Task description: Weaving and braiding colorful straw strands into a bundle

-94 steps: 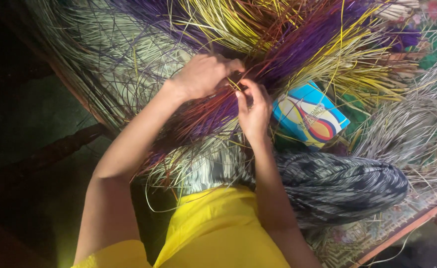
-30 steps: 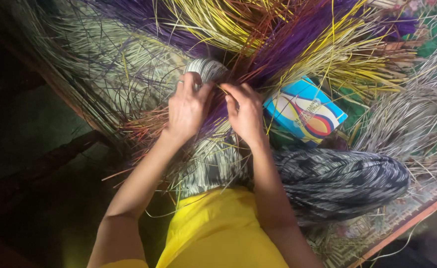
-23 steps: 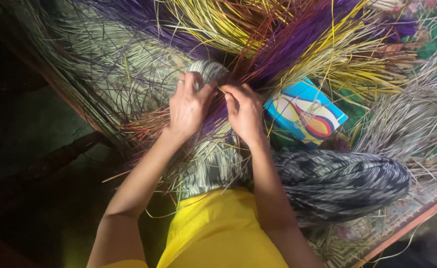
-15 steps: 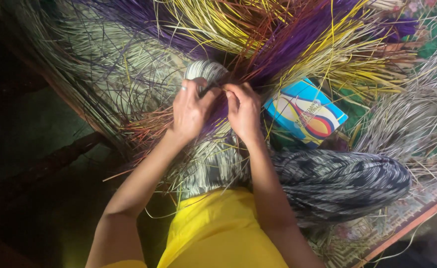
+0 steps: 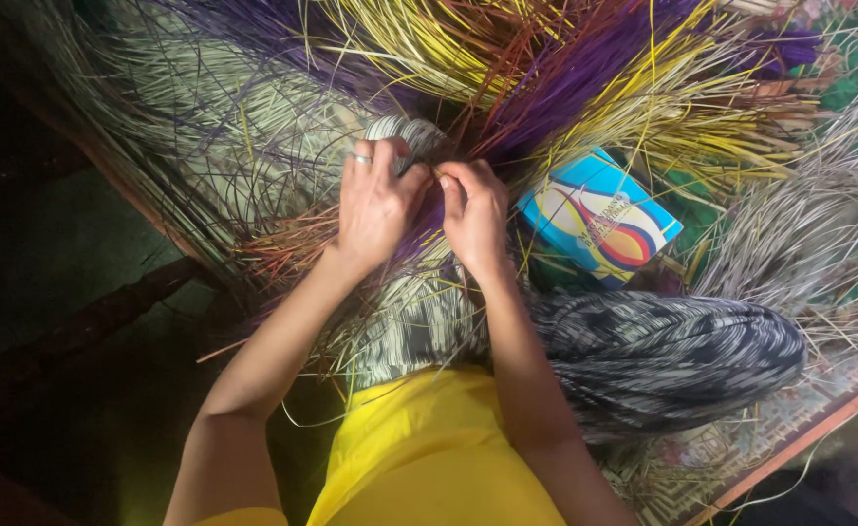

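Both hands have dropped from the purple bundle at twelve o'clock onto a small pale woven piece (image 5: 411, 136). The left hand (image 5: 375, 200) curls over it, fingers clamped on its rim, while the right hand (image 5: 473, 209), at three o'clock of it, pinches a thin strand (image 5: 436, 173). Steady tension and a braced left hand probably keep the weave tight.

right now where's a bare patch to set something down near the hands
Little is bare. The flat blue printed box right of the right hand offers a top. Dark floor left of the left hand is open. Around the small pale woven piece, purple and yellow strands crowd everything.
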